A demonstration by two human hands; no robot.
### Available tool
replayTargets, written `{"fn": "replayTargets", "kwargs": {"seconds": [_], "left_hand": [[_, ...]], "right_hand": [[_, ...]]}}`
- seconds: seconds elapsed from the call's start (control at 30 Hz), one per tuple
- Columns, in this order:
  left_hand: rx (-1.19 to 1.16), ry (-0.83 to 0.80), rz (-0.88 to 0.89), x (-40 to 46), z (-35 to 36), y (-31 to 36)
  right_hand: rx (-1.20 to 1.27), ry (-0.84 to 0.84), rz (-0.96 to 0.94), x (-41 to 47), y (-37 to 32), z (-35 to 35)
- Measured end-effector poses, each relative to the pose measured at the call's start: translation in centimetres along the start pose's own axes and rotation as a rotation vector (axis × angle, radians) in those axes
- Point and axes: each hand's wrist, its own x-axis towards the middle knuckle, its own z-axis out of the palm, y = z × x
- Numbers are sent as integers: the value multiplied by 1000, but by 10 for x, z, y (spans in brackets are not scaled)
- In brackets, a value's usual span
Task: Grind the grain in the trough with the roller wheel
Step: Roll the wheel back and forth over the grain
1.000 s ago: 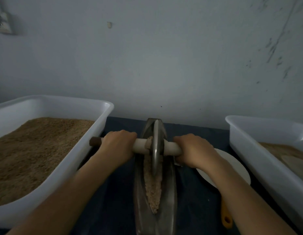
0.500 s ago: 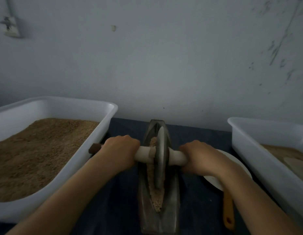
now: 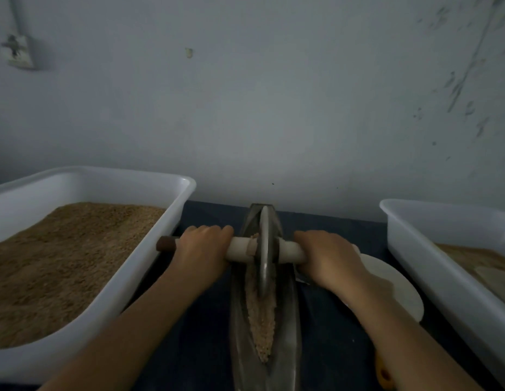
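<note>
A narrow dark metal trough (image 3: 288, 320) runs away from me down the middle of the table. Pale crushed grain (image 3: 263, 320) lies along its groove. The metal roller wheel (image 3: 264, 249) stands upright in the groove toward the far end, on a pale wooden axle (image 3: 240, 251) with a dark left tip. My left hand (image 3: 203, 249) grips the axle left of the wheel. My right hand (image 3: 327, 258) grips it right of the wheel and hides that end.
A large white tub (image 3: 149, 249) of brown grain stands at the left, close to the axle's tip. Another white tub (image 3: 432, 263) with some ground grain stands at the right. A white plate (image 3: 392, 289) lies under my right forearm, an orange handle (image 3: 384, 373) near it. A grey wall rises just behind.
The wheel has rolled a little away from me toward the trough's far end, both hands moving with it. More grain now shows in the near part of the groove.
</note>
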Motion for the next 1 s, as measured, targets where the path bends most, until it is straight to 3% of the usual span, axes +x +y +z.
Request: {"fn": "replayTargets", "kwargs": {"seconds": [0.13,0.27,0.37,0.6,0.7,0.87,1.0], "left_hand": [[73,182,-49,10,15,2],[42,124,-25,11,10,2],[21,-20,-1,6,-1,0],[67,-412,80,-15,-37,6],[57,-510,112,-19,-45,5],[29,-448,59,-9,-33,5],[22,-202,-13,5,-12,3]], "right_hand": [[2,255,-11,11,4,22],[-15,227,-10,7,6,22],[-8,81,-5,1,2,9],[88,-518,-78,-30,-11,-49],[138,-582,-102,-38,-12,-59],[67,-496,-81,-24,-10,-42],[55,-207,-13,-4,-2,-15]]}}
